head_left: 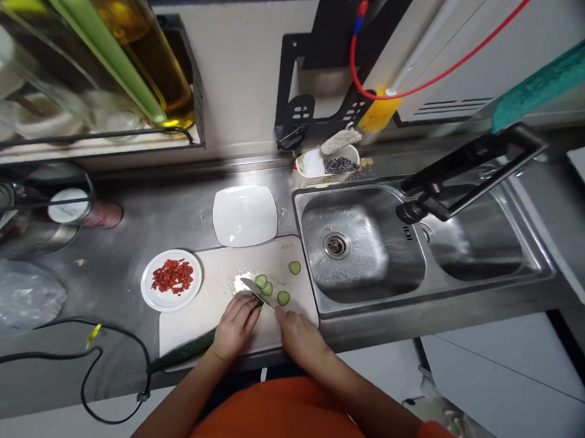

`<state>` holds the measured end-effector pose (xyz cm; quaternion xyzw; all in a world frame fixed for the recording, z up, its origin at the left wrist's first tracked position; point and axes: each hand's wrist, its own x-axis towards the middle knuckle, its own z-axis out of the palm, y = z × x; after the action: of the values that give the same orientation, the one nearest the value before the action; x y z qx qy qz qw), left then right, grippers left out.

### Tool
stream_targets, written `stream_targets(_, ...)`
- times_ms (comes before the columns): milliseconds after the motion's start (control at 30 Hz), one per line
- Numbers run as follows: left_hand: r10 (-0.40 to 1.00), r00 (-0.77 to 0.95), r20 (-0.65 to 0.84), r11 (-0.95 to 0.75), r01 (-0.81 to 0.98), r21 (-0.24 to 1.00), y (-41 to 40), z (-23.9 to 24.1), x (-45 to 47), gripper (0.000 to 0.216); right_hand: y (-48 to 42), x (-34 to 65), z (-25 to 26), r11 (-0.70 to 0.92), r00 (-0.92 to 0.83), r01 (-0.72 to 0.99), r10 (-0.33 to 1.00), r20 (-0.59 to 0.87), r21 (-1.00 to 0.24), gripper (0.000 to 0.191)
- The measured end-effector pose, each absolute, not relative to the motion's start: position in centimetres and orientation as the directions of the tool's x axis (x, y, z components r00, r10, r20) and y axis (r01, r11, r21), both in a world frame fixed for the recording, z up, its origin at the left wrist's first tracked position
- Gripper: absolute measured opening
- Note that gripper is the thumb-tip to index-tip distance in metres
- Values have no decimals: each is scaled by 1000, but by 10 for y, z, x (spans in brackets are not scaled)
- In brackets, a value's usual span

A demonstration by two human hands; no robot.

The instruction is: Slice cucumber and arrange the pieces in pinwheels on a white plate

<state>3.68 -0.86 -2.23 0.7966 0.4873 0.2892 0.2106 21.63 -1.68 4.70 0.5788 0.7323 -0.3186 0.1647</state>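
Observation:
A long dark green cucumber [186,350] lies slantwise on the white cutting board [282,255], its tail end reaching past the board's lower left corner. Over its cut end my left hand [238,322] is closed, fingers curled and pressing it down. My right hand [300,336] grips the handle of a kitchen knife [261,293], whose blade lies across the cucumber's end, close to my left fingertips. Several pale green cucumber slices [266,288] rest by the blade, with another slice [294,268] farther up the board. Most of the knife handle is hidden in my fist.
A white plate of chopped red pieces [146,282] overlaps the board's left edge. Behind the board sits a square white plate [245,216]. On the right is a steel double sink [311,300] with a black faucet [413,211]. A black cable [90,358] loops at lower left.

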Motion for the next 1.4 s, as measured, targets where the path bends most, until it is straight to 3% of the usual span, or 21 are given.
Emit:
stream_targets(267,889,390,239,-452,675,583,-9,-17,34,23,-15,230,64,107,-220,971,742,-633,-213,51)
stream_targets(500,885,395,246,-460,669,583,-12,-19,32,23,-25,225,84,98,-221,971,712,-667,-217,37)
stream_targets(1033,888,390,245,-454,656,603,-12,-21,32,22,-28,228,89,51,-192,974,699,-689,-220,35)
stream_targets(1400,892,371,259,-449,652,611,-12,-23,32,24,-60,271,88,-21,-158,979,555,-817,-203,48)
